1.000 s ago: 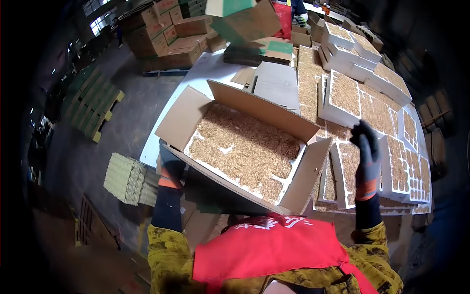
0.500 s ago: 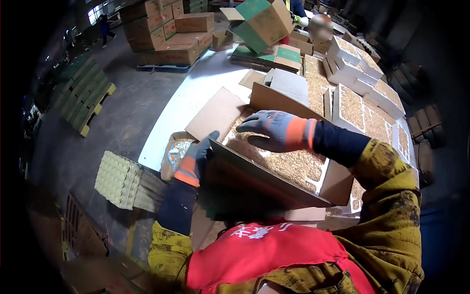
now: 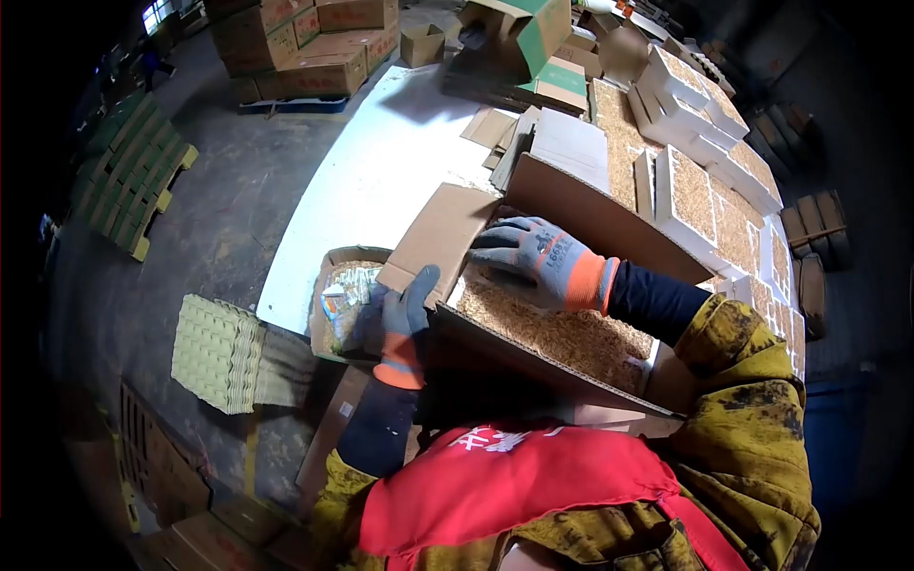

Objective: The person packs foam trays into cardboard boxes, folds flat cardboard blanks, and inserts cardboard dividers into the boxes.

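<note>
An open cardboard box (image 3: pixel 609 207) sits tilted in front of me, its flaps raised. Inside it a white tray is covered with tan husk-like filling (image 3: pixel 562 333). My left hand (image 3: pixel 407 309), in a grey and orange glove, grips the box's near left corner, its thumb against the left flap (image 3: pixel 443 233). Gloved the same way, my right hand (image 3: pixel 538 257) reaches into the left end of the box, palm down on the filling. Its fingertips are partly hidden near the flap, and whether they hold anything does not show.
A small box of printed packets (image 3: pixel 345 300) stands left of my left hand. Egg trays (image 3: pixel 219 352) are stacked beyond the white table's edge (image 3: pixel 286 257). White trays of filling (image 3: pixel 690 195) lie at right. Flattened cardboard (image 3: pixel 571 147) and a green-brown box (image 3: pixel 533 38) are behind.
The box has shifted left and turned since a second ago. My right hand came from the right-hand trays into the box's left end. My left hand stays at its left corner.
</note>
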Tool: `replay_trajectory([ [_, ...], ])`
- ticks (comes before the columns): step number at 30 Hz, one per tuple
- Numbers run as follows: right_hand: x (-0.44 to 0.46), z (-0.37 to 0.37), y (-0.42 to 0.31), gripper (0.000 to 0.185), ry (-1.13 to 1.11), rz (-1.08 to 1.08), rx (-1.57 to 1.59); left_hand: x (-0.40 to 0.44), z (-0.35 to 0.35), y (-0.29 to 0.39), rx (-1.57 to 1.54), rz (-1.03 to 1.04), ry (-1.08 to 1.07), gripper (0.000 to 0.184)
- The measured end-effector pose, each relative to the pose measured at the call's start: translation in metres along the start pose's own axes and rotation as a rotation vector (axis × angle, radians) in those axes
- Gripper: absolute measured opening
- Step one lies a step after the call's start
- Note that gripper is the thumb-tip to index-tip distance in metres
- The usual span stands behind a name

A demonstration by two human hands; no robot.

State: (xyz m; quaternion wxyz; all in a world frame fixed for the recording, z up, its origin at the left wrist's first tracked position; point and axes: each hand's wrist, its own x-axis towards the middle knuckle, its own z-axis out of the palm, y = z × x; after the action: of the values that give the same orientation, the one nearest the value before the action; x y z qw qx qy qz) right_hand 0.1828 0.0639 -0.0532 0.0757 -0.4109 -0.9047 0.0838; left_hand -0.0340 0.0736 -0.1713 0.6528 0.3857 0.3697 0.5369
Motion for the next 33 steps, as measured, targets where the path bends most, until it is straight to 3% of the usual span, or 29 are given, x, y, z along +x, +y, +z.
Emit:
replay_trajectory([
  [7, -0.005, 0.006, 0.0, 0.046, 0.037, -0.052, -0.017, -0.004, 0.006, 0.006, -0.05, 0.022, 0.056, 0.028],
  [8, -0.004, 0.005, 0.0, 0.046, 0.032, -0.063, -0.036, 0.001, 0.005, 0.003, -0.152, -0.066, 0.05, 0.029],
  [12, 0.0, 0.001, 0.003, 0.045, 0.026, -0.121, -0.039, 0.002, -0.021, -0.011, 0.31, 0.107, -0.09, 0.036],
  [16, 0.008, -0.005, 0.009, 0.043, 0.005, -0.173, -0.079, 0.007, -0.028, -0.039, 0.162, 0.144, -0.077, 0.031],
  [20, 0.032, -0.011, 0.007, 0.043, -0.044, -0.183, -0.175, 0.02, -0.035, -0.045, -0.238, -0.077, -0.026, 0.031],
  [22, 0.04, -0.012, 0.007, 0.045, -0.1, -0.194, -0.129, 0.02, -0.034, -0.049, -0.331, -0.059, -0.037, 0.03],
  [29, 0.03, -0.016, 0.001, 0.048, -0.135, -0.183, -0.08, 0.008, -0.006, -0.03, -0.146, 0.086, 0.057, 0.023],
  [31, 0.017, -0.013, 0.001, 0.061, -0.224, -0.088, -0.082, 0.008, -0.002, -0.022, -0.148, 0.109, 0.054, 0.023],
  [33, 0.009, -0.012, -0.008, 0.061, -0.17, -0.064, -0.058, 0.011, -0.006, -0.03, -0.095, 0.034, 0.076, 0.023],
])
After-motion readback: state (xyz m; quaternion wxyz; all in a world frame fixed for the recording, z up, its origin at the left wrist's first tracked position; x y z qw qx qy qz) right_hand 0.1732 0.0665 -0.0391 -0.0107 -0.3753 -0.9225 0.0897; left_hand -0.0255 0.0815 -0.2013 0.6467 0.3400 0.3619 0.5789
